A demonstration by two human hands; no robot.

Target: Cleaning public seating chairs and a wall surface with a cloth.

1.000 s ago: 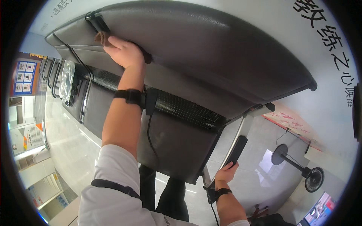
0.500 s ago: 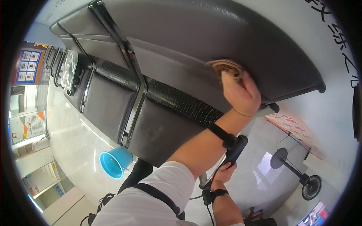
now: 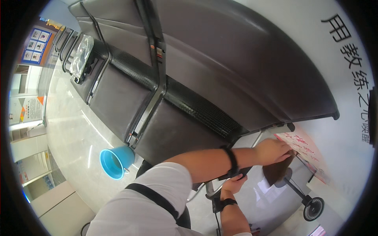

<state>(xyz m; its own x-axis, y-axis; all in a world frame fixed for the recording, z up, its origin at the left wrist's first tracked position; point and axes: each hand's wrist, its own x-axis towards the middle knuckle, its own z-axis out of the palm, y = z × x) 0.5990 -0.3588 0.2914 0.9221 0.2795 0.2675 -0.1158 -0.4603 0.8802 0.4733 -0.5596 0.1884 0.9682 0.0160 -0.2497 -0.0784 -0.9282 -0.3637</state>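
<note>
My left hand [image 3: 272,152] is closed on the upper edge of a brown cloth [image 3: 277,171]. The cloth hangs down in the air beyond the near end of a dark padded bench [image 3: 252,67], apart from its seat and backrest. Beneath my left forearm, my right hand [image 3: 234,184] wraps round an armrest with a bent metal frame [image 3: 213,190]; the forearm hides part of the armrest. Both wrists wear black straps, and a cable runs from the right one.
A light blue bucket [image 3: 117,162] stands on the shiny floor beside the bench. Further along the seats lies a clear plastic bag [image 3: 82,55] over dark items. A black fan on a stand [image 3: 314,208] and a red-lettered pale panel [image 3: 301,145] are at the right.
My left hand has come off the backrest with the cloth, moving right and down past the bench's end. The bunched cloth now hangs loose. My right hand stays on the armrest.
</note>
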